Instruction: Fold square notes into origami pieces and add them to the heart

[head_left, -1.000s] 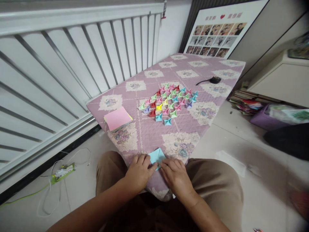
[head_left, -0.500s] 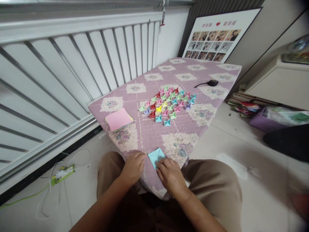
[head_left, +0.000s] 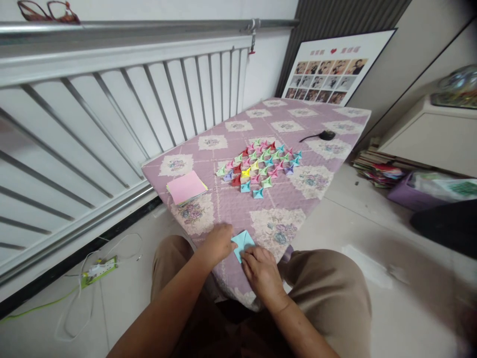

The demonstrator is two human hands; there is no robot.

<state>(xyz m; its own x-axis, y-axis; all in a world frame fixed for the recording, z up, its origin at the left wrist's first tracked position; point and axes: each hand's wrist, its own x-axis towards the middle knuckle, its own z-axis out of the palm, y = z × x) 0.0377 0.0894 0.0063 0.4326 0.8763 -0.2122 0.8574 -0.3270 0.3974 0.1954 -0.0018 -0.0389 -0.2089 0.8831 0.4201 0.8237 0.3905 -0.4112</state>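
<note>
A light-blue paper square (head_left: 243, 240) with fold lines lies flat at the near end of the table. My left hand (head_left: 219, 242) is at its left corner, fingers curled and the thumb on the edge. My right hand (head_left: 261, 272) has its fingers drawn together on the lower right edge of the paper, pressing it. Farther back stand several small folded paper pieces in rows, among them a yellow one (head_left: 246, 172) and a blue one (head_left: 258, 193). To the left lies a stack of paper squares (head_left: 187, 187), pink on top.
A flowered cloth (head_left: 238, 211) covers the table. A black object with a thin tail (head_left: 327, 134) lies toward the back right. Along the left runs a white radiator (head_left: 112, 119) with glasses (head_left: 50, 12) above it. A power strip (head_left: 99, 271) sits on the floor.
My left hand has moved right and slightly up, onto the left corner of the blue paper. The right hand stays on the paper. The view has tilted up a little.
</note>
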